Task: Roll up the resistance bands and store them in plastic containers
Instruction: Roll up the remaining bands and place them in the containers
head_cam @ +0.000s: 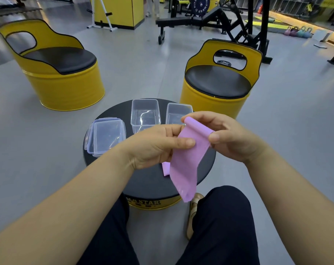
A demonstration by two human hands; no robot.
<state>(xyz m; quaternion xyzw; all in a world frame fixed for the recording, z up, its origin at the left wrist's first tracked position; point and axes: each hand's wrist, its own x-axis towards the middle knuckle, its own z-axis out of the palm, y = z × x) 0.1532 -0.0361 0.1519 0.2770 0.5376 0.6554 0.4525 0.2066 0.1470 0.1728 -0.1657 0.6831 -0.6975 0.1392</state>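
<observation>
1. Clear rectangular plastic container [145, 119]: stands open-topped at the far middle of the round black desk [149, 180]; I see its bare bottom through the walls.
2. Second clear plastic container [176, 111]: just beside the first, to its right, also open. My right hand [231, 138] hides its near corner, so I cannot judge its whole interior.
3. Stack of clear snap-lock lids [107, 137]: lies flat on the left of the desk, apart from both containers.
4. Lilac flat rubber resistance band [187, 159]: held in the air above the desk, its top end curled into a small roll, its tail hanging past the near rim.
5. Hands: my left hand [154, 148] pinches the band's left edge between thumb and fingers; the right curls round the rolled end.
6. Lilac strip [166, 168]: lies on the desk under the left hand; same band or another, I cannot tell.
7. Surroundings: two yellow barrel chairs [62, 83] with black cushions stand on the grey floor behind the desk; a black weight bench [191, 22] stands farther back.
</observation>
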